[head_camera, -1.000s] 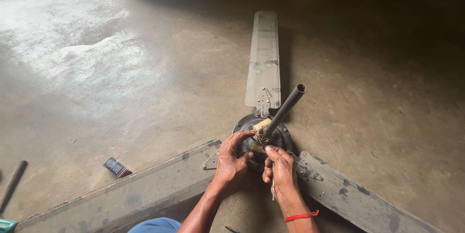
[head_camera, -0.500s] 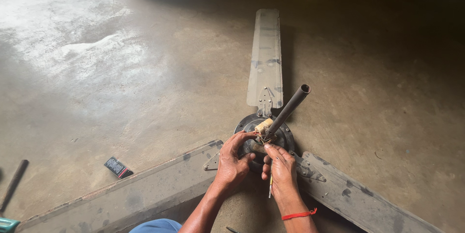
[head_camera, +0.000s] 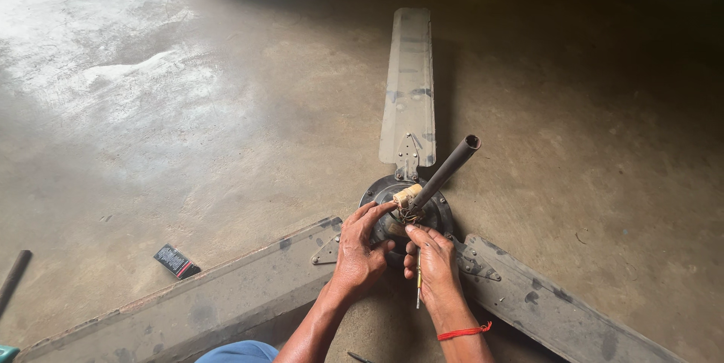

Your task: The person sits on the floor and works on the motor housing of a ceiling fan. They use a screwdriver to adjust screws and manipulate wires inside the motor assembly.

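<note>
On concrete floor (head_camera: 188, 106), left hand (head_camera: 360, 253) fingers gripping fan motor hub (head_camera: 407, 212), right hand (head_camera: 436, 272) clenching screwdriver (head_camera: 418, 287).

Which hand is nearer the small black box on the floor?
Left. The left hand rests on the fan hub, on the side toward the black box; the right hand lies beyond it.

So that's one ceiling fan (head_camera: 407, 216) on the floor with three blades and one down rod (head_camera: 446, 170). Two hands on it, plus one small black box (head_camera: 176, 261) lying nearby.
</note>
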